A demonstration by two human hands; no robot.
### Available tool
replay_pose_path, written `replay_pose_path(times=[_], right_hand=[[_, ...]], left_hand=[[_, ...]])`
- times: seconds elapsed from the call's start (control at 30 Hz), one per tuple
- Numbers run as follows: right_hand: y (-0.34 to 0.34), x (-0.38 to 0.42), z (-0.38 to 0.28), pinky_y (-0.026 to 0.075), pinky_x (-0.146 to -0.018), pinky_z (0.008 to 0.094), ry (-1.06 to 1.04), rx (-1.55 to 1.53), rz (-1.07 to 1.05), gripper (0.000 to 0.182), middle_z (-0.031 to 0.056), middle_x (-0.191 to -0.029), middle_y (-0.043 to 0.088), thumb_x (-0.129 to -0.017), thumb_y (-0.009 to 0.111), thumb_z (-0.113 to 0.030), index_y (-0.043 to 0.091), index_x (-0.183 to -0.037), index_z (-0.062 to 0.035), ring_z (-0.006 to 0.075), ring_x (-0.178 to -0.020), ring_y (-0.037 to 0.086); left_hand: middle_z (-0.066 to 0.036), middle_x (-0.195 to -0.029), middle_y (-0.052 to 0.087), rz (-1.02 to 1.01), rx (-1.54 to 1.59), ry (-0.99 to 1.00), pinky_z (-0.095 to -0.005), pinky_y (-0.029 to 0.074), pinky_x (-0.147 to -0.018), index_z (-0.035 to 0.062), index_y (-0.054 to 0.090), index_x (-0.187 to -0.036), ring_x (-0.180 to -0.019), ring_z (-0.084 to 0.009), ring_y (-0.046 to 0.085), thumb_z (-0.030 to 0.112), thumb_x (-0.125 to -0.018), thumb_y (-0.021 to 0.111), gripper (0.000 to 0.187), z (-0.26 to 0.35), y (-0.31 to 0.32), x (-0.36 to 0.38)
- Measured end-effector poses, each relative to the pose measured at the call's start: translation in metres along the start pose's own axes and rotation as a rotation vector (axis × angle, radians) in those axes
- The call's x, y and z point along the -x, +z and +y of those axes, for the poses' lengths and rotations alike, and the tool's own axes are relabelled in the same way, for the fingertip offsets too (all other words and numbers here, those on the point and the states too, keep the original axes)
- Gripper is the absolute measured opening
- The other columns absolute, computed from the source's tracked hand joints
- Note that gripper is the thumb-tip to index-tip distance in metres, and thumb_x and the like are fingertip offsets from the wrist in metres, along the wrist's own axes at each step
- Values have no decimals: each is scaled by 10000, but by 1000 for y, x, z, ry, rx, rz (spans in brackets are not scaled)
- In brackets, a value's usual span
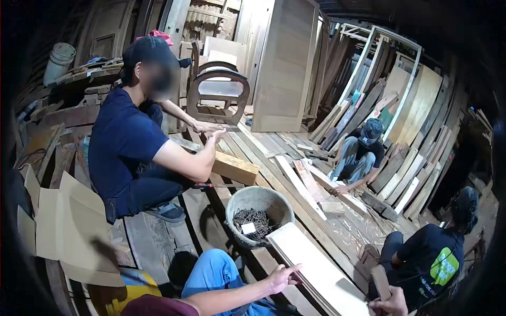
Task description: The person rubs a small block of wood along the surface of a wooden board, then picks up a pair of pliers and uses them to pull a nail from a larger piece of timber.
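The person's left hand (280,276) rests at the near edge of a long pale plank (316,268) that lies flat on the timber floor (158,237), running from beside the bucket (259,213) toward the lower right; its fingers (293,269) are spread loose, index pointing along the board, gripping nothing. The right hand (391,304) sits low at the frame's bottom edge with a small wooden block (380,282) standing just above it; whether its fingers are closed on the block I cannot tell, since the view cuts them off. The plank looks stiff, planed smooth and fairly heavy for its length, so it would likely handle best taken by both long edges near the middle, not at one end where it would lever and swing; the smooth face may slide under a flat palm. The bucket, touching or just beside the plank's far end, holds a heap of dark nails (253,221) and a small white tag. Three other people sit nearby: one in a dark blue shirt (118,139) with hands on a thick beam (234,167), one among the leaning boards (411,121), one at right in black
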State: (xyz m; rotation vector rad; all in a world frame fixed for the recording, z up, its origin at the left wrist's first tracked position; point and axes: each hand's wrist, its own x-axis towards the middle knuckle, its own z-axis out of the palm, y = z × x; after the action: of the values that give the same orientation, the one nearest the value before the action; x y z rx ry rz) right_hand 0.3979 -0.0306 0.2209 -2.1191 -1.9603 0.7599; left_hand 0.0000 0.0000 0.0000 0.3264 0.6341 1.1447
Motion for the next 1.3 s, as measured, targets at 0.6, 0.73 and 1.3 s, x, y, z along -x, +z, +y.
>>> replay_pose_path(times=[0.6, 0.73, 1.3], right_hand=[[302, -141, -19, 544, -793, 482, 129, -390, 596, 561, 255, -883, 730, -842, 748, -493, 737, -1012, 41, 397, -870, 727], [326, -143, -26, 560, -744, 445, 72, -253, 500, 500, 231, -898, 740, -818, 786, -384, 708, -1072, 40, 334, -823, 731], [188, -75, -165, 466, -540, 306, -331, -511, 432, 134, 37, -658, 618, -719, 746, -44, 650, -786, 22, 111, -573, 559]], left_hand=[[-160, -1215, 644, 369, 250, 72, -368, 511, -1023, -43, 561, -1240, -1105, -270, 651, 54, -924, 704, 359, -142, 10, -122], [-66, -950, 698, 549, 202, 2, -331, 519, -667, 34, 689, -1051, -822, -177, 657, 124, -892, 773, 201, -146, -21, -129], [29, -947, 661, -401, -210, -86, -216, 527, -747, 82, 692, -1088, -812, -50, 626, 290, -941, 751, 261, 48, 15, -60]])
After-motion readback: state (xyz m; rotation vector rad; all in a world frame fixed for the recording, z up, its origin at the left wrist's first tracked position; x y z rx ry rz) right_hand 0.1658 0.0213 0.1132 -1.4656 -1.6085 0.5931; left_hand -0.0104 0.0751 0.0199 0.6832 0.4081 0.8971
